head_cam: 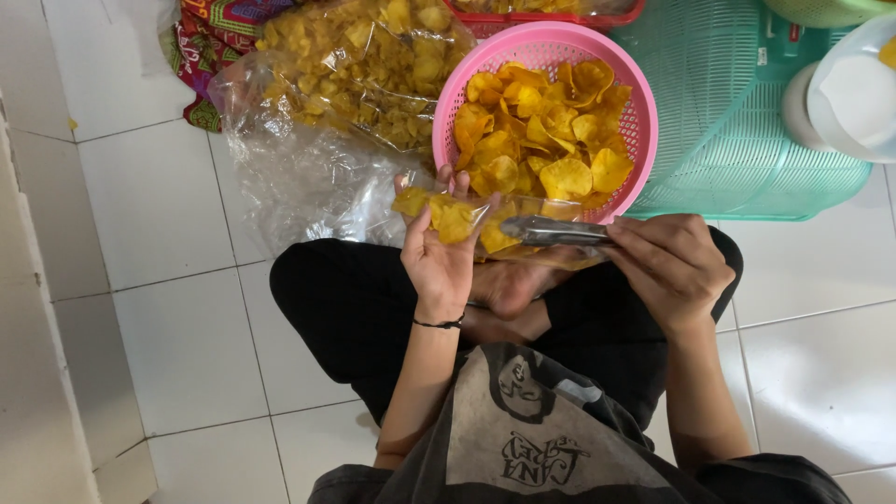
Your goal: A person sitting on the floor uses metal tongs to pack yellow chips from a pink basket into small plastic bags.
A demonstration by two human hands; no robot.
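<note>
- Two hands work over crossed legs; left hand [439, 257] is cupped round a small clear bag of chips [467, 224], propping it up so the mouth faces the tongs
- right hand [672, 266] is clamped on metal tongs [560, 231], tips together, lying across that bag
- just past them sits a pink basket [448, 103] heaped with yellow chips [541, 140], in easy reach
- further back: big plastic sack of chips [364, 65]; green basket [737, 140]

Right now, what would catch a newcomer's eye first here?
The pink basket heaped with golden chips at top centre stands out first. Below it, the left hand holds a small clear bag of chips, while the right hand holds metal tongs at it. A big chip-filled plastic bag lies upper left.
</note>
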